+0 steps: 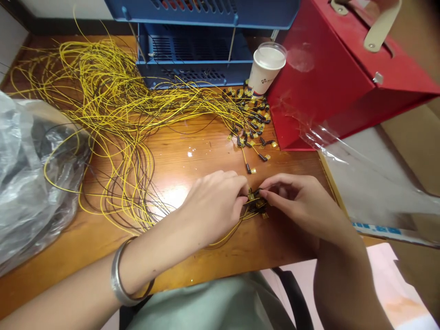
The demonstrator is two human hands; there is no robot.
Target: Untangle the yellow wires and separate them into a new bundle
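Observation:
My left hand (218,201) reaches in from the left, a silver bracelet (120,275) on its wrist. Its thumb and forefinger are pinched together on a thin wire with a black end. Opposite, my right hand (304,201) pinches the black end piece between thumb and fingertips. Just below both hands lies a small bunch of black wire ends with yellow tabs (260,208), partly hidden by the fingers. A large tangle of yellow and black wires (103,78) spreads across the table, with several black, yellow-tabbed ends (254,123) gathered at its right.
Blue slotted trays (195,46) are stacked at the back. A white paper cup (266,68) stands beside a red box (326,78) with a strap handle. Crumpled clear plastic (37,183) lies at left; more clear film (371,183) hangs at right. The wooden table (192,156) has a near edge by my lap.

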